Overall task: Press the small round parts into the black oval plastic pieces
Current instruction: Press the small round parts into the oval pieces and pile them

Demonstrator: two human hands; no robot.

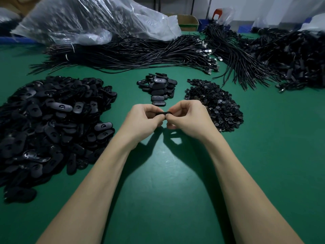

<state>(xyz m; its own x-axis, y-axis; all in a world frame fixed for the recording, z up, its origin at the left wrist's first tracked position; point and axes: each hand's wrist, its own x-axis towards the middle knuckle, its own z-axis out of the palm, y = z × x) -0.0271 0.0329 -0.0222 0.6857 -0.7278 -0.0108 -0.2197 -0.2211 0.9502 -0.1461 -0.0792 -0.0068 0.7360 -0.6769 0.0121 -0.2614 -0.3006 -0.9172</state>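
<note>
My left hand (143, 119) and my right hand (189, 118) meet above the middle of the green table (158, 191). Together they pinch one black oval piece (164, 113) edge-on between curled fingers and thumbs. Whether a small round part sits in it is hidden by my fingers. A big heap of black oval pieces (49, 124) lies to the left. To the right is a heap of small round parts (214, 104). Just beyond my hands, a small stack of oval pieces (158, 88) runs away from me.
Bundles of black cables (133, 53) stretch across the back of the table, with more cables (284, 55) at the right. A large clear plastic bag (88, 18) of parts lies at the back left. A cardboard box (187, 22) stands behind.
</note>
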